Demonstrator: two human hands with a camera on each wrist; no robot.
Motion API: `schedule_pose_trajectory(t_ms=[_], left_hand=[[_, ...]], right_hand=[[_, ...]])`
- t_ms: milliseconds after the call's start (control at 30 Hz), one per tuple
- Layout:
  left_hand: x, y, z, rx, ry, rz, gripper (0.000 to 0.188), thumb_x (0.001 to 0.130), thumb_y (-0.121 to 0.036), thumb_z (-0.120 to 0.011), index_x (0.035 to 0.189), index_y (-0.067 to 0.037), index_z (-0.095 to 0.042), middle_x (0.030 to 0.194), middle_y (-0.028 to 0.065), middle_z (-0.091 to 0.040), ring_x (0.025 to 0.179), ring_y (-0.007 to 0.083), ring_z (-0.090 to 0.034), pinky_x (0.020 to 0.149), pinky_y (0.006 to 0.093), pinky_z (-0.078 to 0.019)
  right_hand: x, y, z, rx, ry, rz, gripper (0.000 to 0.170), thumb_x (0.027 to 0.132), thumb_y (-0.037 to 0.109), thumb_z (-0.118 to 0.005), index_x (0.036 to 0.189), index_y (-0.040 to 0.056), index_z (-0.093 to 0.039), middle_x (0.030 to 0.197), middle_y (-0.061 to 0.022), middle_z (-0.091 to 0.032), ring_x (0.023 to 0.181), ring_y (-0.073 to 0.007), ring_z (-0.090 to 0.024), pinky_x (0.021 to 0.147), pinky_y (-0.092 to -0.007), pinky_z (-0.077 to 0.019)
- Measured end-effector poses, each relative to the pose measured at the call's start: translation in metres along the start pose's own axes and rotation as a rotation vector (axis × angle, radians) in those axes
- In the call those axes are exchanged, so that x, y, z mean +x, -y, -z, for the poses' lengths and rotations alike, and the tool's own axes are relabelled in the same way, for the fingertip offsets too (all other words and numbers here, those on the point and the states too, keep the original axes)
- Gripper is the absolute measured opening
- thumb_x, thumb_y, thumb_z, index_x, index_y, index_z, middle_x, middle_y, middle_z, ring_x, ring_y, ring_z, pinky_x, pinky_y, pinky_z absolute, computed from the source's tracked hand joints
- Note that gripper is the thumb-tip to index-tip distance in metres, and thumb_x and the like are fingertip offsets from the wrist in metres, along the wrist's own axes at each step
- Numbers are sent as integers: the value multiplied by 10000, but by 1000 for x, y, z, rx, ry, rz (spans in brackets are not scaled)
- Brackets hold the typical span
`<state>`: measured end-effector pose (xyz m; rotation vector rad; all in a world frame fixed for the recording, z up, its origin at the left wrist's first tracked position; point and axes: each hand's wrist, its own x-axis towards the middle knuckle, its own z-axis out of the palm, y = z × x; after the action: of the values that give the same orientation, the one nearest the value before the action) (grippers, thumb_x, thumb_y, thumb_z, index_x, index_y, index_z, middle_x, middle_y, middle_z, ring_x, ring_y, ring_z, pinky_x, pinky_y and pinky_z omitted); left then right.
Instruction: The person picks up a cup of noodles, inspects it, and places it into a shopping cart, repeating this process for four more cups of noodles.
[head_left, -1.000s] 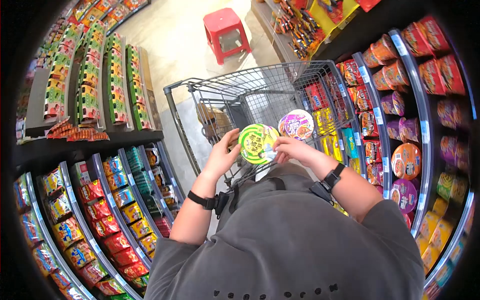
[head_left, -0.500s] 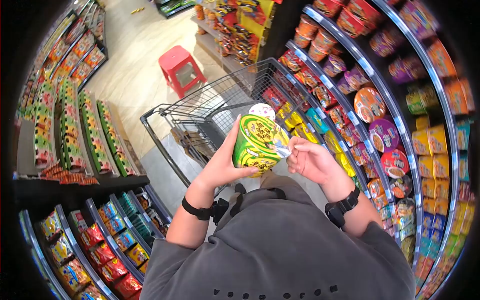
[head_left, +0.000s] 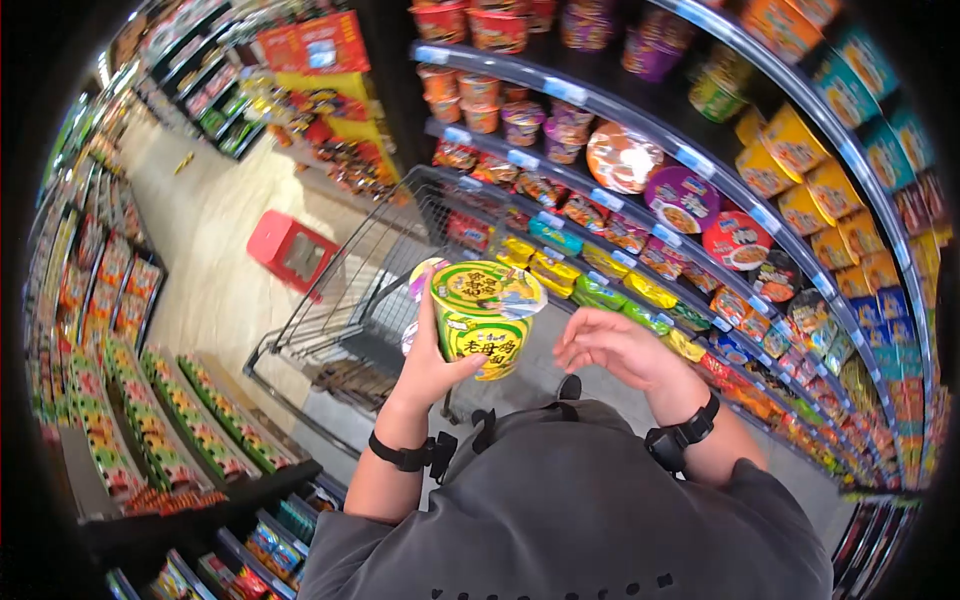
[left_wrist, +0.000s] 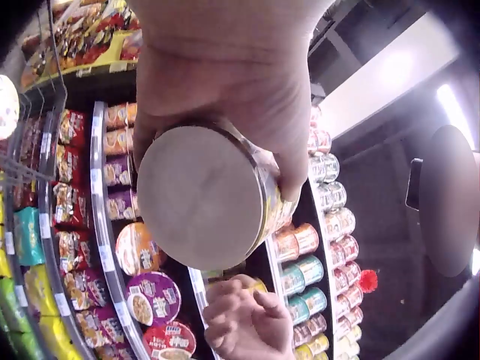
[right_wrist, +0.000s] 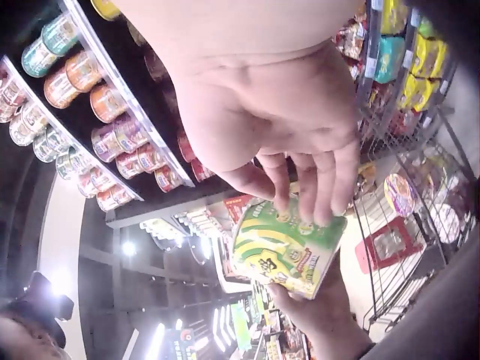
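Note:
My left hand (head_left: 428,368) grips a green-and-yellow instant noodle cup (head_left: 490,345) round its side, thumb across the front. The cup is held before my body, its printed lid facing up. Its plain pale base (left_wrist: 199,199) shows in the left wrist view. Just to the right, my right hand (head_left: 622,350) hovers apart from the cup with its fingers loosely bent and nothing in them. In the right wrist view those fingers overlap the cup's side. Behind the left hand, a purple-and-white noodle cup (right_wrist: 400,195) sits in the shopping cart.
A wire shopping cart (head_left: 350,300) stands directly ahead, with a red plastic stool (head_left: 292,250) beyond its left side. Shelves of noodle cups and bags curve along the right, including a purple bowl (head_left: 682,200). Boxed goods (head_left: 205,420) line the left side.
The view has swung right toward the noodle shelves. My right hand, earlier at the cup's lid edge, has come away. The left hand keeps holding the cup, now with its front label showing.

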<state>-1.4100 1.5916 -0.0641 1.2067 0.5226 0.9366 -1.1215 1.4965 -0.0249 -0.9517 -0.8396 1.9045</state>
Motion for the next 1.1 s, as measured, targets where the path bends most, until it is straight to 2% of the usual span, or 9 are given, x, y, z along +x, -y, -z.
schedule_pose_trajectory(t_ms=[133,167,333,467,500,600,733,867,1100], left_hand=[[46,20,-53,6,133,38,1352,736,-250,-924,1663,-53,41,1614,200,-331,1470,283,-393,1194,420,-355],[58,24,-69,41,196,51,1357,734,-235,-924,1662,-52,49,1615,200,-329,1473,282,-389,1195,416,-354],[107,38,-149,319,427,98,1370,737,-206,-922,1655,-35,80,1599,217,-370,1467,284,-412,1196,393,-348],[143,47,-200,593,491,15,1315,708,-278,-952,1617,49,-61,1546,239,-434,1444,327,-448,1196,414,-359],[148,54,-210,613,455,-2,1252,682,-319,-967,1581,58,-181,1517,250,-463,1435,352,-457,1204,428,-353],[172,65,-236,697,475,9,1219,668,-331,-974,1564,56,-244,1531,272,-431,1449,392,-421,1219,447,-325],[192,79,-253,824,452,-157,1185,660,-331,-976,1553,35,-288,1532,292,-386,1461,449,-353,1219,511,-300],[204,68,-270,767,407,-164,1134,666,-288,-975,1535,26,-318,1491,265,-435,1433,433,-392,1207,504,-318],[249,52,-267,596,265,-144,1249,683,-231,-973,1611,33,-180,1570,211,-417,1468,307,-418,1222,437,-324]], right_hand=[[-45,-2,36,-89,-146,62,422,1023,168,-617,1416,44,-526,1403,-107,-607,1302,-228,-587,1072,-378,-466],[-56,0,48,-123,-112,80,539,1028,178,-611,1520,29,-449,1531,-90,-511,1403,-246,-498,1146,-413,-402],[-108,9,100,-2,-219,184,667,1008,147,-631,1599,38,-340,1598,-108,-437,1481,-261,-407,1200,-421,-324],[-142,22,145,-19,-251,246,722,1006,171,-637,1627,41,-293,1635,-106,-391,1516,-259,-357,1219,-444,-285],[-149,27,154,-22,-260,246,749,998,160,-629,1641,46,-261,1656,-105,-360,1535,-265,-331,1224,-449,-275],[-170,47,172,-45,-289,294,791,987,151,-644,1648,30,-226,1685,-121,-305,1541,-287,-316,1240,-482,-283],[-180,58,202,-24,-261,347,827,975,96,-621,1661,33,-165,1711,-129,-237,1564,-316,-265,1251,-502,-257],[-176,65,231,14,-195,399,860,971,92,-631,1668,40,-129,1717,-136,-216,1587,-297,-220,1259,-460,-217],[-143,112,242,19,-126,533,852,964,95,-632,1659,20,-144,1726,-142,-182,1603,-269,-166,1281,-475,-153]])
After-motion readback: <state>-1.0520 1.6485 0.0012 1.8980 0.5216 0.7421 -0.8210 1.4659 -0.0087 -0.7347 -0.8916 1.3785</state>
